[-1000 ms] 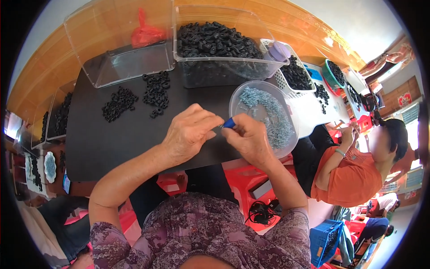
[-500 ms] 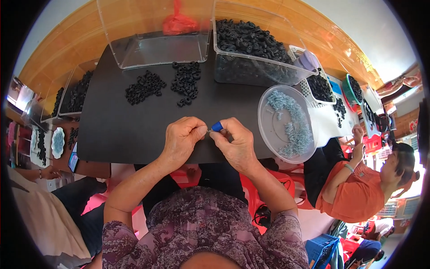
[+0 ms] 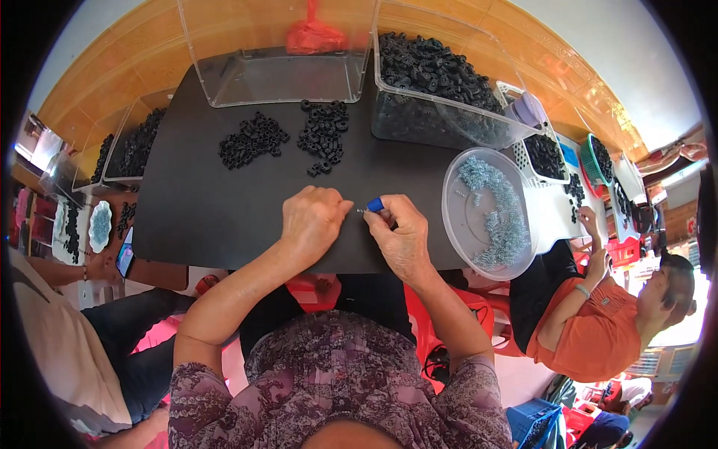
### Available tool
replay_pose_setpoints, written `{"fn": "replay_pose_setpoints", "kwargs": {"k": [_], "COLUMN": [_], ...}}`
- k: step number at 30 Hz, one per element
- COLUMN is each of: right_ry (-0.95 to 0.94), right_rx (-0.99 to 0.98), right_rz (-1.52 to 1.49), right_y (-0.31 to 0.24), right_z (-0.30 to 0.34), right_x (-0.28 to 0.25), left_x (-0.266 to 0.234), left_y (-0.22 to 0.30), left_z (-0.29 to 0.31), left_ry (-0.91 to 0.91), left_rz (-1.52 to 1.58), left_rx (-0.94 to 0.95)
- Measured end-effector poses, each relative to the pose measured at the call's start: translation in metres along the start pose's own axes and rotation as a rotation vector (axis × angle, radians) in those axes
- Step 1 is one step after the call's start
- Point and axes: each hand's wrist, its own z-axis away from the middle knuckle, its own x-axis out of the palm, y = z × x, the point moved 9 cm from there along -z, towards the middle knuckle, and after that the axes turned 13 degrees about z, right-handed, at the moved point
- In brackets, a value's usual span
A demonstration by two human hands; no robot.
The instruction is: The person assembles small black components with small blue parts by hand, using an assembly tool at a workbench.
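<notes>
My right hand (image 3: 401, 233) pinches a small silvery metal piece (image 3: 361, 210) between thumb and forefinger. A blue finger sleeve (image 3: 375, 204) covers that forefinger's tip. My left hand (image 3: 313, 222) is curled closed just to the left, back of the hand up, fingertips apart from the metal piece. Its curled fingers hide whatever is inside. To the right, a round clear tub (image 3: 458, 251) holds many small silvery-blue pieces (image 3: 505, 224) that look like the pinched one. Two piles of small black ring-like parts, a left pile (image 3: 253, 141) and a right pile (image 3: 323, 135), lie beyond my hands.
The dark table (image 3: 194, 217) carries a clear bin (image 3: 277, 88) at the back and another bin (image 3: 441, 112) heaped with black parts. A white basket (image 3: 544, 157) stands at the right. A person in orange (image 3: 580, 329) sits right; another person (image 3: 75, 337) sits left.
My hands have drawn apart; the left has turned its back upward. The metal piece stays in my right fingers. The view has shifted slightly, moving the table things rightward.
</notes>
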Motion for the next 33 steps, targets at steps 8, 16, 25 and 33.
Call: {"fn": "replay_pose_setpoints", "kwargs": {"k": [8, 16, 25, 33], "right_ry": [0.015, 0.006, 0.024, 0.000], "right_rx": [0.078, 0.134, 0.133, 0.156], "right_rz": [0.016, -0.020, -0.019, -0.015], "right_y": [0.015, 0.025, 0.024, 0.022], "right_z": [-0.001, -0.003, -0.004, -0.004], "right_x": [-0.003, 0.003, 0.003, 0.001], "left_x": [-0.007, -0.044, -0.019, 0.006], "left_y": [-0.001, -0.037, -0.028, -0.022], "left_z": [0.004, -0.020, -0.035, -0.044], "left_ry": [-0.027, 0.114, 0.032, -0.105], "left_rz": [-0.059, -0.007, -0.143, -0.290], "left_rx": [0.059, -0.044, 0.100, 0.223]}}
